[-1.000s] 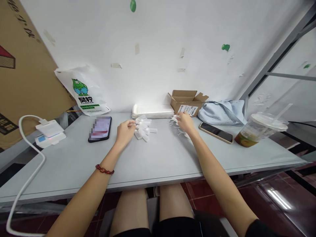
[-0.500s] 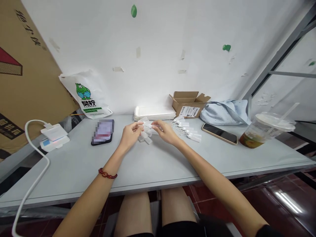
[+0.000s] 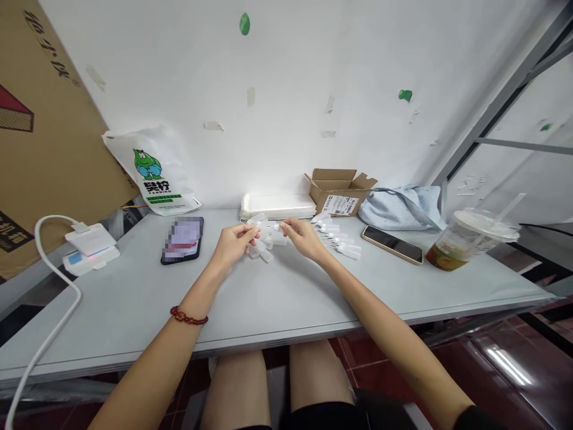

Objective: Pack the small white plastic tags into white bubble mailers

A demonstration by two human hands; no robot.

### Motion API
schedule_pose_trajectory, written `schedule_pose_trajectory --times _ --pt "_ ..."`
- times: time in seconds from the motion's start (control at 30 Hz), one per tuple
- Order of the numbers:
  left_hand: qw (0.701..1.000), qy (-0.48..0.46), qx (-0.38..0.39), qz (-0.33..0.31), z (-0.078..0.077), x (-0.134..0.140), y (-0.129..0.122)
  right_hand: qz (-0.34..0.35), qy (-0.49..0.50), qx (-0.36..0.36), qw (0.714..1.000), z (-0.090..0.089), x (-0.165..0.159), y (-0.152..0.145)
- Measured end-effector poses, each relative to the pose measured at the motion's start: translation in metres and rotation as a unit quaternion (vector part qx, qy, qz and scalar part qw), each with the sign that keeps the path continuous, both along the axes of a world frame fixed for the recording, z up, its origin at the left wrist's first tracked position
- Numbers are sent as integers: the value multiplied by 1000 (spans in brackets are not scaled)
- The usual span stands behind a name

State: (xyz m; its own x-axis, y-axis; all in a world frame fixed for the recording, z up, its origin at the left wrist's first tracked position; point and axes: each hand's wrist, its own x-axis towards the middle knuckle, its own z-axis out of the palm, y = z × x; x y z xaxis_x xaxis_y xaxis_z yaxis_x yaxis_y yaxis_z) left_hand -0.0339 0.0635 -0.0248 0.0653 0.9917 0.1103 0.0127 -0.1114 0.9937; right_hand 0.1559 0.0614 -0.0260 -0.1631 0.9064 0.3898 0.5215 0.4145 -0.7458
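My left hand (image 3: 236, 243) is closed in a pinch above the middle of the table; what sits between its fingertips is too small to make out. Facing it, my right hand (image 3: 305, 240) pinches a small white plastic piece (image 3: 276, 227), whose end points toward the left hand. Below and between the hands lies a loose pile of small translucent plastic pieces (image 3: 265, 254). Just right of my right hand, several similar translucent pieces (image 3: 348, 251) with white ends and thin loops lie in a row, partly hidden by that hand.
Behind the hands are a stack of white trays (image 3: 280, 205), an open cardboard box (image 3: 333, 188) and a light blue cloth bag (image 3: 400, 208). Phones lie left (image 3: 182, 240) and right (image 3: 393, 244). A drink cup (image 3: 470, 239) stands far right; a white charger (image 3: 92, 245) with cable lies left.
My hands have drawn slightly apart, and the white piece shows more plainly at my right fingertips. The whole view has shifted a little.
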Motion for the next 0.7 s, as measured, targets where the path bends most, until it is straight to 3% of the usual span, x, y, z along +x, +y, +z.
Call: schedule_pose_trajectory --times 0.3,0.7 --pt "990 -96 -72 -68 0 -2 -2 47 47 -33 997 4 -7 -9" --pt "977 -169 -102 -83 3 6 -5 67 73 -47 994 0 -7 -6"
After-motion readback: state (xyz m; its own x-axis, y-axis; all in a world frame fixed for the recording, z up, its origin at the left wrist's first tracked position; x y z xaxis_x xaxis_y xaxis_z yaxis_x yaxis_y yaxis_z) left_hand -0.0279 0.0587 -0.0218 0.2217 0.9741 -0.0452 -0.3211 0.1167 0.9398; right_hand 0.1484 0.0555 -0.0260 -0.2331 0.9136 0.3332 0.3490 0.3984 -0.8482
